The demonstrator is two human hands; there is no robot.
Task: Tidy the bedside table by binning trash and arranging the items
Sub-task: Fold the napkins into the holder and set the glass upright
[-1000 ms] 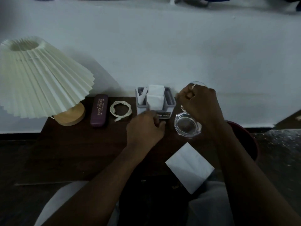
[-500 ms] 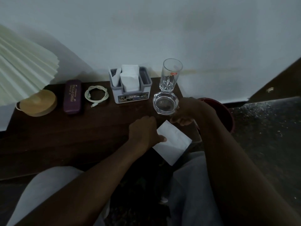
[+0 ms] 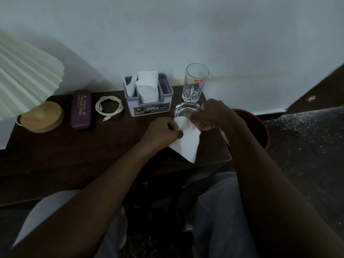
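A white paper napkin (image 3: pixel 187 144) hangs a little above the dark wooden bedside table (image 3: pixel 74 155) near its right front corner. My left hand (image 3: pixel 162 132) pinches its upper left edge and my right hand (image 3: pixel 210 116) pinches its upper right edge. Just behind my hands sits a clear glass ashtray (image 3: pixel 184 110), partly hidden by the right hand. A tall clear glass (image 3: pixel 194 83) stands upright behind the ashtray by the wall. A grey napkin holder (image 3: pixel 149 95) with white napkins stands in the middle at the back.
A coiled white cable (image 3: pixel 109 107), a purple glasses case (image 3: pixel 81 109) and a lamp with a wooden base (image 3: pixel 41 116) and pleated shade (image 3: pixel 24 75) line the back left. A dark red bin (image 3: pixel 260 127) stands on the floor right of the table.
My right hand left the tall glass standing by the wall. Both hands came to the white napkin and lifted it off the table's front edge.
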